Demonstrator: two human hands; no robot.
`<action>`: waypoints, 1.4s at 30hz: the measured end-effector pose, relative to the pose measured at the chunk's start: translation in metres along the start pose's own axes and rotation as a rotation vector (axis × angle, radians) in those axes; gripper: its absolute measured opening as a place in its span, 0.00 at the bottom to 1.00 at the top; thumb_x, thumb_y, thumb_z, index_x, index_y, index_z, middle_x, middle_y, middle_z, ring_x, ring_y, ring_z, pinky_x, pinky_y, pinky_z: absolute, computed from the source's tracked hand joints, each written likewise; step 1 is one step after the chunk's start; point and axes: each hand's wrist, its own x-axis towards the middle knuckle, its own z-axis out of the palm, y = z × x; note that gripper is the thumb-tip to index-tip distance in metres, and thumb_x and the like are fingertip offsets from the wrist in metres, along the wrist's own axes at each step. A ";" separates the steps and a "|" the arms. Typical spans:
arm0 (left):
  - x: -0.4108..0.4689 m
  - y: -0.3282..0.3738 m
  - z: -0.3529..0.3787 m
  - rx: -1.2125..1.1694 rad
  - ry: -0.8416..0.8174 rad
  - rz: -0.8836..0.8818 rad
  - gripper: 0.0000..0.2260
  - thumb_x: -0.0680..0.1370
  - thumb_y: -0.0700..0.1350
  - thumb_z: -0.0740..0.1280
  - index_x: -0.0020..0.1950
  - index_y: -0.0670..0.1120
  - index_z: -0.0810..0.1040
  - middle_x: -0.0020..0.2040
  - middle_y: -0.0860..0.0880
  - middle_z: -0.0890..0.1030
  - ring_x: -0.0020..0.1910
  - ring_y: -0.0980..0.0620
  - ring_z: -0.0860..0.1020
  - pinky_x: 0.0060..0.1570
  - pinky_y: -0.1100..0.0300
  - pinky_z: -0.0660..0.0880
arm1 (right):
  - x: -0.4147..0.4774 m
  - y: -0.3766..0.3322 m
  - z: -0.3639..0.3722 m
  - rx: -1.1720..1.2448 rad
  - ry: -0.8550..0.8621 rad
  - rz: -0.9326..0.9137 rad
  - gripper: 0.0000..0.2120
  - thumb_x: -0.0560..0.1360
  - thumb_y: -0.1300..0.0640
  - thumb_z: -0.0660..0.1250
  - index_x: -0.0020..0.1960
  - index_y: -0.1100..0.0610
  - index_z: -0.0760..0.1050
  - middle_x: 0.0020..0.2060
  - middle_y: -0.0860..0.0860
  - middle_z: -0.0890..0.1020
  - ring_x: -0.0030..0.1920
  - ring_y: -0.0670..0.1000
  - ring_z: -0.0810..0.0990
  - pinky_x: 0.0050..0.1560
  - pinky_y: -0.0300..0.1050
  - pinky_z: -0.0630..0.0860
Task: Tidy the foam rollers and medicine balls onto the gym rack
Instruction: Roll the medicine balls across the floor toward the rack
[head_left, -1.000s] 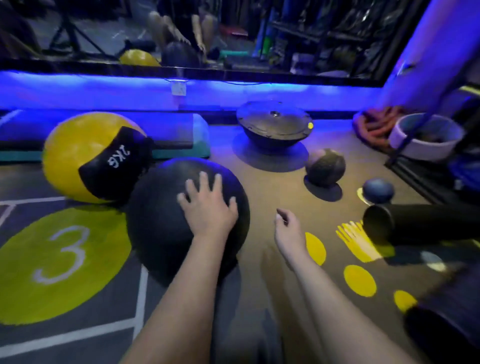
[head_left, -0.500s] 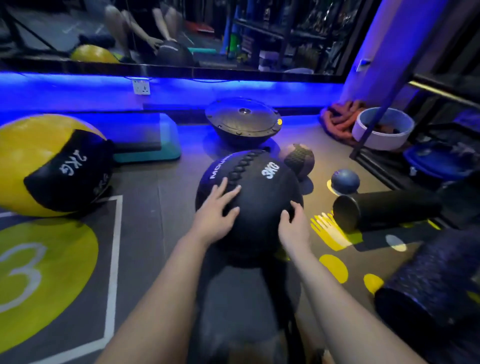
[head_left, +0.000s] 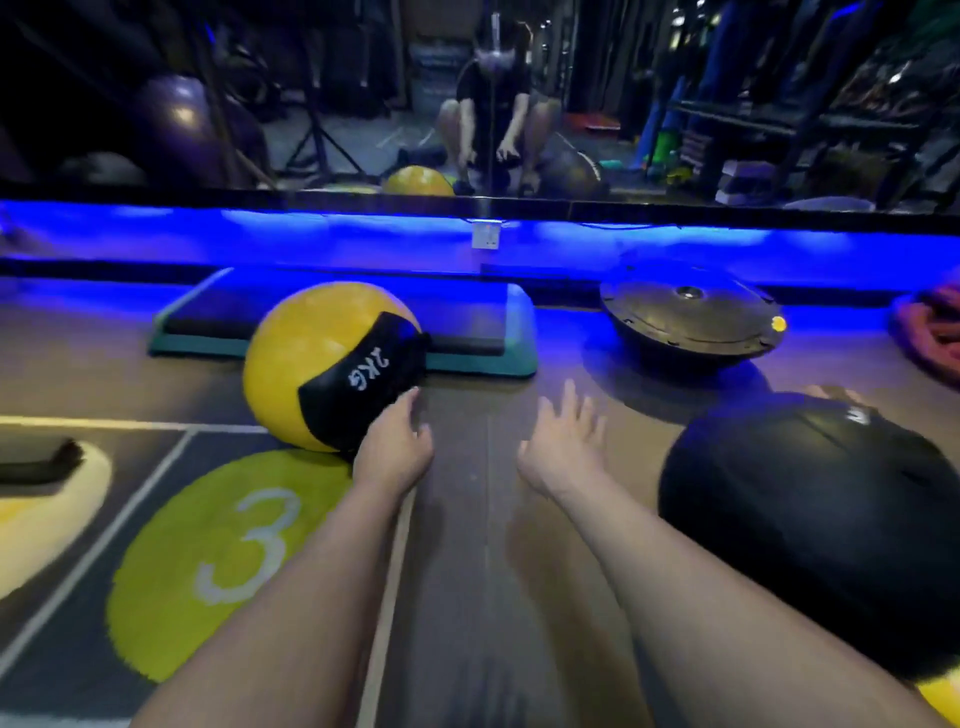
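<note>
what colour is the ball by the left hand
The medicine ball is yellow with a black panel; head view.

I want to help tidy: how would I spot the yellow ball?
Look along the blue-lit strip under the wall mirror to the flat teal step platform. Just in front of it sits the round yellow medicine ball. Unlike the black medicine ball to its right, it is yellow with a black 2KG panel.

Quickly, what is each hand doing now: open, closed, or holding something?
Left hand: open, fingers against the yellow medicine ball, no grip.
Right hand: open, fingers spread, holds nothing.
</note>
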 end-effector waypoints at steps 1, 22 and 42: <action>0.018 -0.011 -0.007 0.083 -0.002 0.014 0.26 0.78 0.44 0.66 0.76 0.45 0.69 0.72 0.42 0.75 0.70 0.42 0.73 0.69 0.52 0.69 | 0.016 -0.020 0.000 -0.023 -0.112 -0.045 0.35 0.79 0.48 0.64 0.81 0.55 0.55 0.81 0.57 0.42 0.81 0.61 0.45 0.79 0.61 0.47; 0.094 -0.104 0.069 0.588 0.183 0.171 0.36 0.76 0.72 0.54 0.80 0.55 0.62 0.81 0.42 0.59 0.80 0.36 0.55 0.75 0.38 0.58 | 0.112 -0.015 0.110 0.253 -0.019 0.034 0.23 0.80 0.58 0.59 0.75 0.59 0.66 0.79 0.56 0.62 0.77 0.58 0.62 0.74 0.50 0.62; -0.002 0.078 0.148 0.279 0.002 0.208 0.37 0.75 0.75 0.52 0.81 0.59 0.54 0.81 0.41 0.54 0.77 0.31 0.54 0.70 0.28 0.54 | -0.036 0.254 0.003 -0.711 -0.170 -0.220 0.42 0.72 0.35 0.68 0.80 0.50 0.58 0.81 0.48 0.55 0.82 0.55 0.44 0.77 0.63 0.32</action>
